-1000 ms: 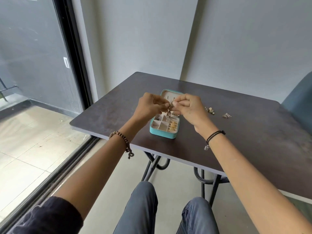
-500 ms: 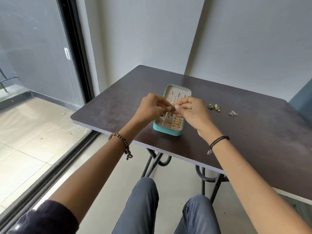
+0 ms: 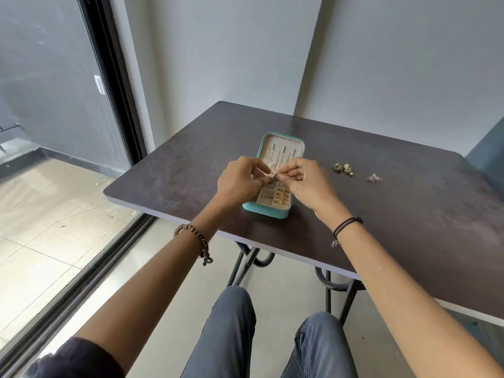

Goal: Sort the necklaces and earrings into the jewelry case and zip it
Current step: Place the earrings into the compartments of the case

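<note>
The left hand [image 3: 240, 184] pinches one side of a small rose-gold piece [image 3: 272, 174] between thumb and fingertips. The right hand [image 3: 304, 184] pinches the other side, and the remaining fingers of both are curled in. We cannot make out whether the piece is an earring or part of a chain. We see the two hands meeting just above the middle of the jewelry case [image 3: 266, 212], which lies open and unzipped on the dark table [image 3: 409, 227], near its front edge. The case is teal outside and beige inside. Its far half, the lid [image 3: 272, 142], lies flat and carries several thin necklaces [image 3: 283, 154] in straight lines; the hands hide their lower ends from us. Its near half is split into small compartments, and in the right-hand ones we find gold earrings [image 3: 282, 199]. To the right of the case, apart from it, a green-and-gold earring pair [image 3: 342, 169] lies on the table, and farther right a silver triangular earring [image 3: 374, 177]. We note a beaded bracelet [image 3: 195, 236] on the left wrist and a black cord [image 3: 347, 223] with a small charm on the right wrist
</note>
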`<act>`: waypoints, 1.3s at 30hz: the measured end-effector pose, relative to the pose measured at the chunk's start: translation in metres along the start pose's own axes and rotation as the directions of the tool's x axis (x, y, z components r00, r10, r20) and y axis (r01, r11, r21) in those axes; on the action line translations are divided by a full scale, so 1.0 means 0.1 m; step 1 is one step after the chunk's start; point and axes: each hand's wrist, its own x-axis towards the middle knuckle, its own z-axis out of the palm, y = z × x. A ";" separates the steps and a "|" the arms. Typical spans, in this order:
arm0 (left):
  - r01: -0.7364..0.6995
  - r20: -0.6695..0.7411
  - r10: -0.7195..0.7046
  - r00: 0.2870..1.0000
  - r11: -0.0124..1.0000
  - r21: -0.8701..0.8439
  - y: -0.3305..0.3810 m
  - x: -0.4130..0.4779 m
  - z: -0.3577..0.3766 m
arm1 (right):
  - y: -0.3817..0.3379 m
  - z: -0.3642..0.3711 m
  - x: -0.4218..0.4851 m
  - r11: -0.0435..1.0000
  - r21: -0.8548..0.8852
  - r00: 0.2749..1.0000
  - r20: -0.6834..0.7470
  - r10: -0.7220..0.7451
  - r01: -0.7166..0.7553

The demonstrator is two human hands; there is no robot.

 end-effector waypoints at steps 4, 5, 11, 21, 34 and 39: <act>-0.025 -0.006 0.026 1.000 0.998 0.065 0.00 0.00 0.00 | 0.02 0.03 0.03 0.995 -0.086 0.999 0.000 -0.042 0.042; -0.028 -0.014 0.029 0.999 0.996 0.081 0.01 0.00 0.00 | 0.03 0.04 0.04 0.993 -0.106 0.999 0.002 -0.055 0.054; -0.033 -0.054 0.039 0.998 0.993 0.117 0.01 0.00 0.01 | 0.09 0.08 0.07 0.987 -0.138 0.997 -0.016 -0.082 0.079; -0.070 -0.066 0.075 0.995 0.995 0.075 0.11 -0.02 0.03 | 0.15 0.00 0.01 0.994 -0.083 0.994 -0.067 -0.084 0.078; -0.201 0.045 0.205 0.978 0.976 -0.079 0.80 0.12 0.56 | 0.56 -0.67 0.02 1.000 0.003 0.978 -0.208 -0.027 0.028; -0.207 0.076 0.209 0.975 0.978 -0.033 1.10 0.32 0.95 | 0.77 -0.99 0.12 0.994 -0.087 0.965 -0.258 0.040 -0.064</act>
